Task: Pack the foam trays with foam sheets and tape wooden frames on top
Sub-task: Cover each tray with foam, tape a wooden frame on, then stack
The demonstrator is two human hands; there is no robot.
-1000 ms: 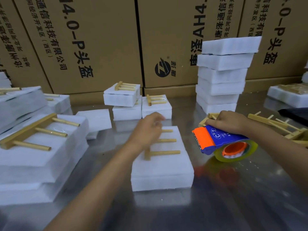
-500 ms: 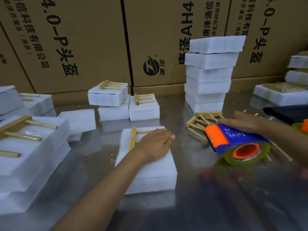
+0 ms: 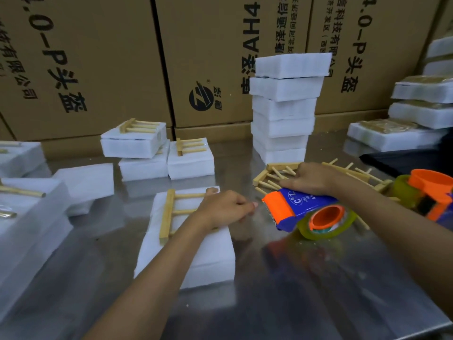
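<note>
Hands first: our left hand (image 3: 221, 208) presses the pale wooden frame (image 3: 171, 212) onto the white foam tray (image 3: 196, 253) mid-table, fingers loosely curled; our right hand (image 3: 310, 180) grips the blue-and-orange tape dispenser (image 3: 294, 211) just beside it

The foam blocks (image 3: 186, 253) are white. The wooden frame (image 3: 169, 212) is pale yellow. The tape holder (image 3: 294, 207) is blue and orange, with a yellowish tape roll (image 3: 326, 224). The bench (image 3: 294, 290) is shiny grey. The far boxes (image 3: 85, 69) are brown with black writing.
</note>
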